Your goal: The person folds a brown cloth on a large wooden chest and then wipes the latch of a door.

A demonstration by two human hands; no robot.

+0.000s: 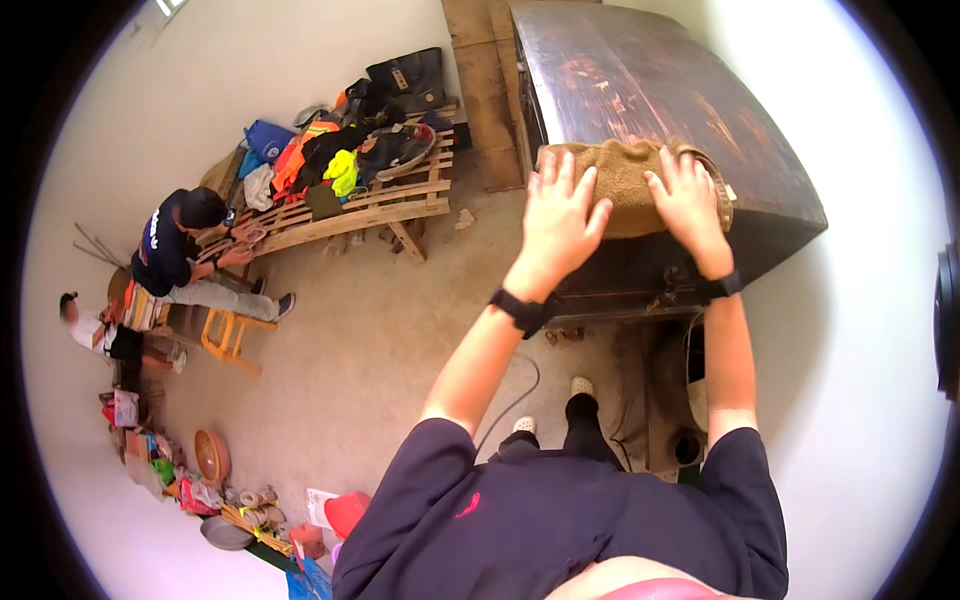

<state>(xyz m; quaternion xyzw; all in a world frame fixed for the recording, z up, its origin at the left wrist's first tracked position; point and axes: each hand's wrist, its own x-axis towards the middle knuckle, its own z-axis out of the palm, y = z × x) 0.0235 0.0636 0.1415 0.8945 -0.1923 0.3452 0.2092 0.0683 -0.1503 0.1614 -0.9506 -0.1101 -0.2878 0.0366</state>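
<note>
A brown towel-like cloth (622,187) lies bunched over the near edge of a dark wooden cabinet's top (637,82) and hangs down a little in front. My left hand (562,210) rests with spread fingers on the cloth's left end. On its right end lies my right hand (686,195), its fingers also spread, beside a ribbed, rounded edge. Both palms face down, and neither hand's fingers are closed round the cloth. Each wrist bears a black band.
A slatted wooden bench (352,214) heaped with clothes stands at the upper left. One person (180,240) sits beside it, another (101,334) farther left. A yellow stool (232,337), a brown bowl (212,456) and a cable (517,405) are on the floor.
</note>
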